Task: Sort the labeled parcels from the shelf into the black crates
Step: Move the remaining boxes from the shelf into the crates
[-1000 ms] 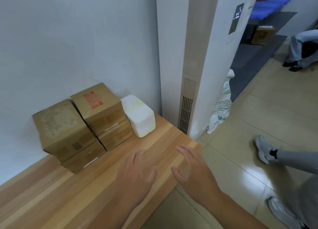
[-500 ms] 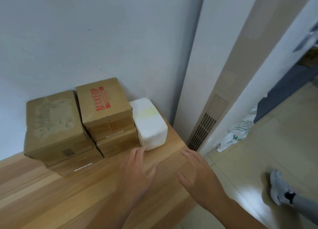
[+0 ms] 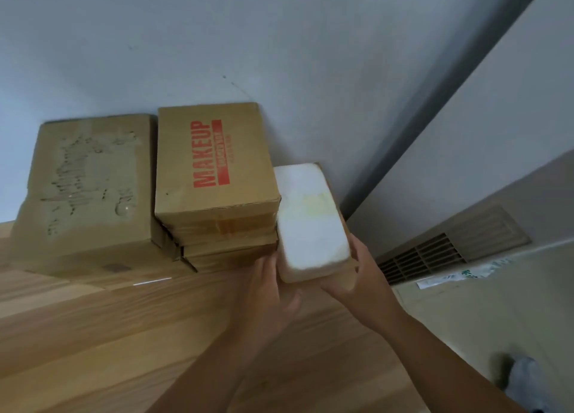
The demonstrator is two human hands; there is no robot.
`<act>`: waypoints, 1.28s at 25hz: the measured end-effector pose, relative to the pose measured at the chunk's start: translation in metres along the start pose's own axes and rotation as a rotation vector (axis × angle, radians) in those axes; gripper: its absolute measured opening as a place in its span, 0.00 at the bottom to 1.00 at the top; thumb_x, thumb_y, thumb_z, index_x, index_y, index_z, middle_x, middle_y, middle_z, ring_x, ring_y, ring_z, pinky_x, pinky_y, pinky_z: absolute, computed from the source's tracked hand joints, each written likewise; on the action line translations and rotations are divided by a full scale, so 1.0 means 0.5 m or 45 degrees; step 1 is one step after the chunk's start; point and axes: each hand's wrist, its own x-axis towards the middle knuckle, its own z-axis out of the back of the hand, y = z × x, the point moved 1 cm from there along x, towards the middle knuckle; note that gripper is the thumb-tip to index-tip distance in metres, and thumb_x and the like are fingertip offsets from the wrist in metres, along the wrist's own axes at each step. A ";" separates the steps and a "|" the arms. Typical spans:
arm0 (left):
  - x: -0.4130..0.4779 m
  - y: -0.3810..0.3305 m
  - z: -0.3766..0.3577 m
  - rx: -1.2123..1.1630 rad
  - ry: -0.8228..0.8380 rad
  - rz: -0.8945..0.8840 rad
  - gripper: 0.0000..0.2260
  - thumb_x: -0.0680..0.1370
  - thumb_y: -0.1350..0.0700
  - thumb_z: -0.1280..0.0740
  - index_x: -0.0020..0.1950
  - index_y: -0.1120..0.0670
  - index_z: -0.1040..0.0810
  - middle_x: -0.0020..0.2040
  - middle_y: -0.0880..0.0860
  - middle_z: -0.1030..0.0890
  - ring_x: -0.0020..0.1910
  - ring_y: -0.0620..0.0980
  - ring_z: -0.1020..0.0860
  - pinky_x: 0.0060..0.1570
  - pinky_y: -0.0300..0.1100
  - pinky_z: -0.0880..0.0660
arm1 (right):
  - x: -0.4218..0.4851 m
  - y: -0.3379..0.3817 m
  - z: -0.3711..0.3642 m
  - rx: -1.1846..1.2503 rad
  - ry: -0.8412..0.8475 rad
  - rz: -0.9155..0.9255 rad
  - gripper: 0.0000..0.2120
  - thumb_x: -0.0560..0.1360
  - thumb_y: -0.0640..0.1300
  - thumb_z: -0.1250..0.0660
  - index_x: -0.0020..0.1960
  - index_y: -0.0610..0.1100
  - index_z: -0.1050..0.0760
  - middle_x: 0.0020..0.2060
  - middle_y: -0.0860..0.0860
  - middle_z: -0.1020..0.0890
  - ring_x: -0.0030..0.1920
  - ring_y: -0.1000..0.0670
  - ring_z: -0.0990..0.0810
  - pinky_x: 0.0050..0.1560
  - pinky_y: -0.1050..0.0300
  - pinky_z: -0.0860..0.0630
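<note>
At centre frame, stacked cardboard boxes [image 3: 214, 176] stand just left of the white parcel [image 3: 310, 217] at the right end of the wooden shelf [image 3: 93, 335], with the wall [image 3: 279, 39] behind. Our right hand [image 3: 357, 276] curls round its right edge; our left hand [image 3: 270, 294], blurred, seems to clasp its near-left corner.

Blurred small print on the MAKEUP box [image 3: 214, 164] is unreadable.
</note>
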 end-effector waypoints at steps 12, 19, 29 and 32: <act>-0.071 -0.093 0.002 -0.138 0.029 -0.240 0.47 0.70 0.37 0.24 0.81 0.44 0.46 0.77 0.37 0.43 0.75 0.35 0.40 0.72 0.38 0.35 | -0.039 -0.025 0.100 0.273 -0.140 -0.025 0.29 0.71 0.58 0.23 0.68 0.55 0.29 0.60 0.58 0.20 0.56 0.59 0.18 0.46 0.60 0.16; -0.121 -0.175 -0.015 -0.063 -0.089 -0.456 0.56 0.68 0.38 0.21 0.83 0.50 0.53 0.81 0.43 0.52 0.81 0.45 0.48 0.77 0.37 0.44 | -0.046 0.010 0.219 0.503 -0.130 -0.066 0.09 0.81 0.56 0.34 0.54 0.52 0.20 0.48 0.55 0.14 0.48 0.53 0.16 0.43 0.56 0.22; -0.217 -0.241 -0.014 -0.911 -0.305 0.081 0.34 0.67 0.38 0.22 0.69 0.44 0.29 0.63 0.44 0.20 0.61 0.43 0.20 0.57 0.48 0.18 | -0.126 -0.003 0.242 0.468 0.401 0.324 0.32 0.72 0.61 0.27 0.72 0.59 0.33 0.64 0.62 0.20 0.62 0.60 0.19 0.52 0.60 0.19; -0.258 -0.242 -0.009 -1.120 -0.481 0.226 0.28 0.70 0.39 0.25 0.64 0.50 0.25 0.60 0.49 0.17 0.57 0.49 0.17 0.52 0.50 0.17 | -0.146 -0.016 0.213 0.292 0.602 0.413 0.45 0.71 0.48 0.20 0.78 0.63 0.42 0.68 0.62 0.24 0.66 0.56 0.21 0.57 0.48 0.17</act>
